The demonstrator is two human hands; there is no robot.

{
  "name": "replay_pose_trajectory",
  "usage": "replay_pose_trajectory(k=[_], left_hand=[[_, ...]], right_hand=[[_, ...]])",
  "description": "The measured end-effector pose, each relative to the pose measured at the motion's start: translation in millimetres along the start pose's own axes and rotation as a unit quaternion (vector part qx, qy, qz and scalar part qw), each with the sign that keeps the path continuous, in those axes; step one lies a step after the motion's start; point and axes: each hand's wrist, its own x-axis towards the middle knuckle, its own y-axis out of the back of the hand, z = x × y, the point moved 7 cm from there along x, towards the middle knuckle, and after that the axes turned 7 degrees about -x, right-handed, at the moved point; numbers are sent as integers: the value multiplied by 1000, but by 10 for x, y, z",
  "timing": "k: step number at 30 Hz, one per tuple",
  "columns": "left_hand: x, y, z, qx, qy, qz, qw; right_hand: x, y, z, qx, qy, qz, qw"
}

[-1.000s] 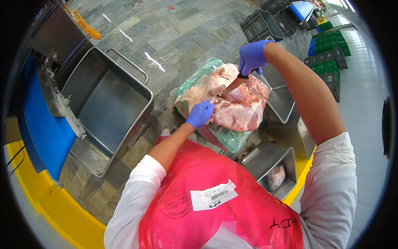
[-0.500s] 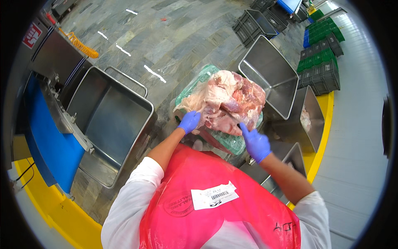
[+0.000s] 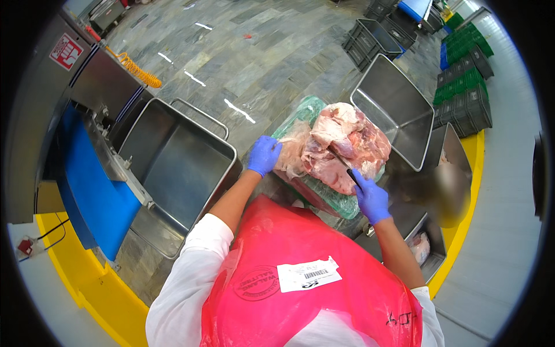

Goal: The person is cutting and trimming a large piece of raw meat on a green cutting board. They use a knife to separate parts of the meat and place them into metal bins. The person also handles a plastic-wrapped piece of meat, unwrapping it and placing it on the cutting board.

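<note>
A large piece of raw meat (image 3: 370, 141), pink with pale fat, lies on a green, plastic-covered block (image 3: 341, 203). My right hand (image 3: 372, 199), in a blue glove, is closed round the black handle of a knife (image 3: 351, 173). The knife's blade slants up and left onto the meat, its tip hidden there. At the block's left edge, my left hand (image 3: 265, 155), also gloved in blue, is closed on the border of a pale, filmy sheet (image 3: 293, 149). This sheet stretches between that hand and the meat; whether it is fat or plastic I cannot tell.
A wheeled-looking steel tub (image 3: 233, 156) stands left, beside a blue conveyor belt (image 3: 98, 185). Right of the meat, another steel tub (image 3: 399, 113) is tilted. A steel bin at lower right holds a meat piece (image 3: 420, 247). Grey crates (image 3: 370, 43) stand beyond.
My left hand has moved up and away from the thick meat, and the pale sheet is spread wider between them. The knife shows more clearly in my right hand. The whole view has shifted slightly.
</note>
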Motion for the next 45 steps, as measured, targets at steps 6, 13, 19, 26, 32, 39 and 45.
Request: replay_pose_trajectory(k=[6, 13, 19, 26, 32, 39, 45], left_hand=[[-26, -711, 208, 159, 4, -165, 973], [-21, -979, 450, 224, 90, -184, 953], [-12, -1116, 484, 165, 146, -185, 958], [89, -710, 141, 164, 102, -91, 977], [-42, 241, 322, 122, 99, 8, 987], [-385, 1115, 828, -180, 107, 143, 967], [-750, 1513, 1382, -233, 124, 187, 946]], right_hand=[[-803, 121, 421, -6, -52, 21, 998], [-2578, -296, 793, 114, -220, 134, 960], [-3121, -1007, 1019, 181, -354, 197, 896], [-1863, -1528, 1390, 214, -395, 160, 879], [-870, -1920, 1286, 220, -303, 63, 925], [-615, -2292, 1152, 267, -127, 84, 952], [-610, -1768, 935, 213, 23, 140, 967]])
